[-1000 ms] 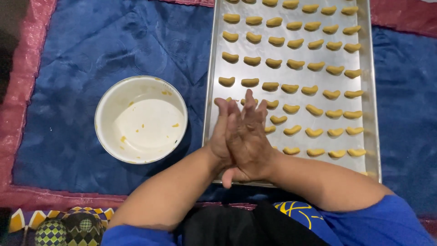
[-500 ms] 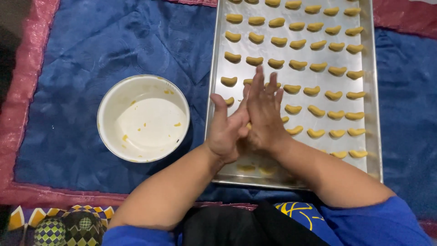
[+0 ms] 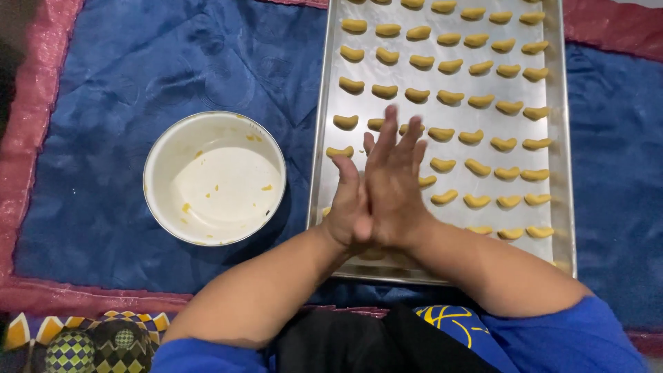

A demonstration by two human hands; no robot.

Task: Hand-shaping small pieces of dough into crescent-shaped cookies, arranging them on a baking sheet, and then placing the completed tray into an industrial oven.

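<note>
Metal baking tray, rectangular, shiny, lying flat on a blue cloth. Small yellow crescent-shaped dough pieces sit on it in neat rows, apart from one another, filling most of the tray. Left hand and right hand pressed palm to palm above the near left part of the tray, fingers straight and pointing away. Whether dough lies between the palms cannot be told.

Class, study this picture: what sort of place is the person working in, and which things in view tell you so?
Probably a home floor used for baking. A metal baking tray with rows of small yellow crescent dough pieces and a nearly empty white bowl sit on a blue quilted cloth, with both hands pressed together above the tray.
</note>
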